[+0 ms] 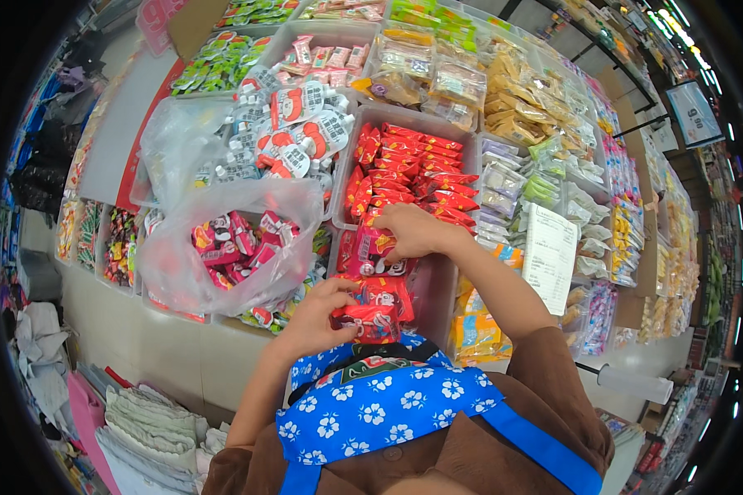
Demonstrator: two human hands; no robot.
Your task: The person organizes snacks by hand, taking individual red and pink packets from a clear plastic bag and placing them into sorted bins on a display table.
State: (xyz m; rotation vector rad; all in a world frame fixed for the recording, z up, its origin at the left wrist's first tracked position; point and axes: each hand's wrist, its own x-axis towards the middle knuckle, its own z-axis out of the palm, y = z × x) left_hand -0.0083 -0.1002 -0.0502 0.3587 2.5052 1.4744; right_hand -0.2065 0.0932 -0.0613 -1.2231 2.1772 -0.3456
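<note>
My right hand [416, 229] reaches over a clear plastic bin [430, 303] and grips a pink snack packet [371, 247] near the bin's back wall. On the near side of that bin, my left hand [321, 314] rests its fingers on red snack packets [381, 312] that lie in a short row. Behind, another bin is filled with rows of shiny red packets [424, 164]. An opened clear plastic bag [285, 278] with several pink packets [241, 238] inside lies to the left of my hands.
White juice pouches [303, 130] fill a bin behind the bag. A sheet of paper with writing [550, 253] lies at the right over wrapped snacks. Yellow packets [480, 331] sit right of the near bin. Folded cloths [148, 427] are stacked at lower left.
</note>
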